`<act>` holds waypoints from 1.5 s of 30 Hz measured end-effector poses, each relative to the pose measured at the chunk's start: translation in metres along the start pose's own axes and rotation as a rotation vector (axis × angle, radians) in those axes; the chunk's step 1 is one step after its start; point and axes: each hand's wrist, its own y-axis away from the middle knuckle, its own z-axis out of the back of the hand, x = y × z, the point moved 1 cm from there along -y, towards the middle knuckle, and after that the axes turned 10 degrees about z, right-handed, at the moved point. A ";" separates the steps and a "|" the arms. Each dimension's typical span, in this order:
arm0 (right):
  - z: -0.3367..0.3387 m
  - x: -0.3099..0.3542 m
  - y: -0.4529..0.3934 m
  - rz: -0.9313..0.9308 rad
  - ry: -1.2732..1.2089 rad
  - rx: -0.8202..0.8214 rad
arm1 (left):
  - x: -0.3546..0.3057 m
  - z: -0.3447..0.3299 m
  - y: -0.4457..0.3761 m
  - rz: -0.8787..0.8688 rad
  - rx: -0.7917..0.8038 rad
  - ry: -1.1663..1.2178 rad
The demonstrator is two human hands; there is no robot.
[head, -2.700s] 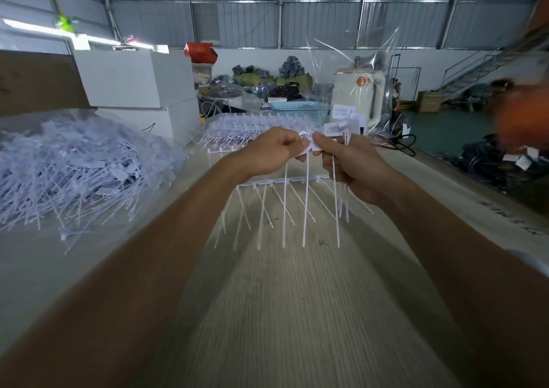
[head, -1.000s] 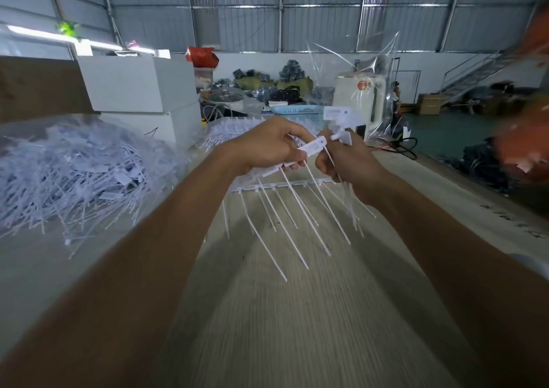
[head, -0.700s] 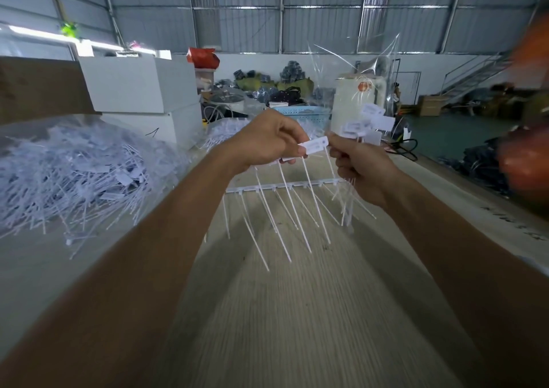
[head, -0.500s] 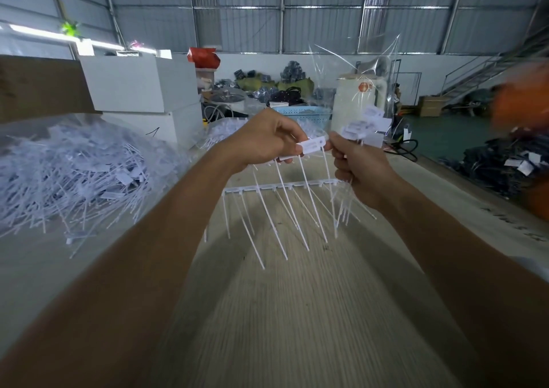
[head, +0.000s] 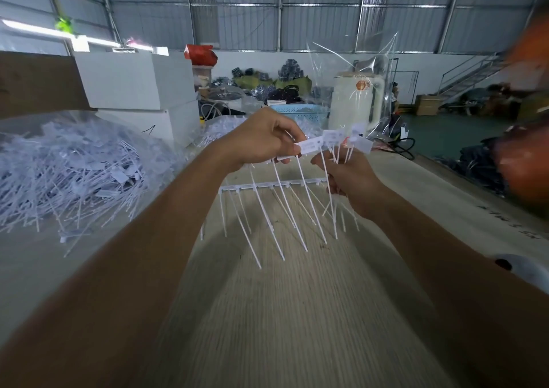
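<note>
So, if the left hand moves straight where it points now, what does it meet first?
Probably the tie bundle held by the right hand, just beyond the left hand and its own tie; depth is unclear.

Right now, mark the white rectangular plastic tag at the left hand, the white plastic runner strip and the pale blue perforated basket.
white rectangular plastic tag (head: 312, 144): head view, flat label face.
white plastic runner strip (head: 269, 185): head view, middle of the bar.
pale blue perforated basket (head: 313, 110): head view, front wall.
</note>
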 end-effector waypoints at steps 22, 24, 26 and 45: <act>-0.001 0.018 -0.001 -0.062 -0.087 0.268 | 0.003 -0.004 -0.002 -0.016 -0.032 -0.127; 0.000 0.020 0.001 -0.009 -0.090 0.307 | 0.003 -0.006 -0.004 -0.008 -0.037 -0.108; 0.000 0.025 0.001 0.015 -0.149 0.311 | 0.006 -0.006 -0.007 0.024 -0.105 -0.181; -0.019 0.042 0.012 0.612 0.730 0.047 | 0.007 -0.006 -0.014 0.227 -0.120 0.348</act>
